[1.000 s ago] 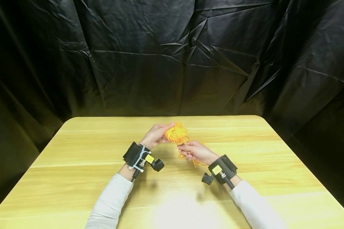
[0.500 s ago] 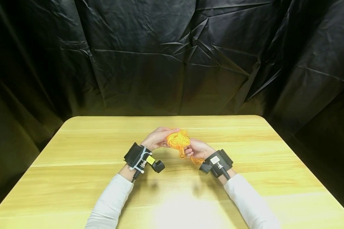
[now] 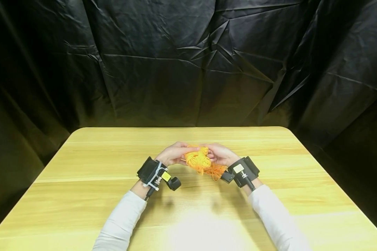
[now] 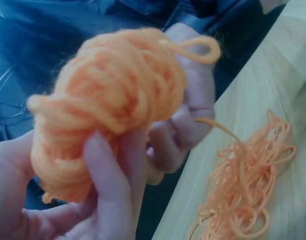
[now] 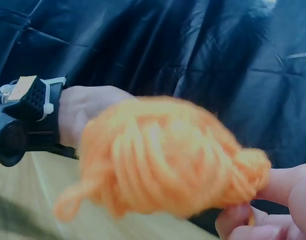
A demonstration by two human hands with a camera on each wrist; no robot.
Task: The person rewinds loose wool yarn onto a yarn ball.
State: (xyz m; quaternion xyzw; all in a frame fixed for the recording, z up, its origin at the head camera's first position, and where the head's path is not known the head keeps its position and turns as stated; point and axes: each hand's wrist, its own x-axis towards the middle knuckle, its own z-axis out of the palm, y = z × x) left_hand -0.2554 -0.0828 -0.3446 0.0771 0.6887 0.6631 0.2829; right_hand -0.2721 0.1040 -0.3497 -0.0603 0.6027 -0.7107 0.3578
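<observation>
My left hand (image 3: 175, 153) grips a fuzzy yellow-orange ball of yarn (image 3: 198, 159) from its left side, above the far middle of the table. In the left wrist view, fingers (image 4: 110, 180) curl up against the wound strands, and a small loop (image 4: 205, 50) sticks out at the ball's top right. My right hand (image 3: 221, 154) is at the other end of the ball, its fingers curled on the yarn strand (image 4: 220, 127) there. That strand runs down to a loose tangle of yarn (image 4: 248, 180) on the table. The ball (image 5: 163, 155) partly hides both hands in the wrist views.
A light wooden table (image 3: 91, 195) spreads under both arms, with rounded far corners. Black sheeting (image 3: 157, 87) hangs behind and beside it. Each wrist wears a black strap with a small camera, the left camera (image 3: 175, 183) and the right camera (image 3: 227, 176) facing inward.
My right hand has moved from below right of the ball up to its right side, winding yarn across it. The left hand has shifted slightly right and toward me with the ball.
</observation>
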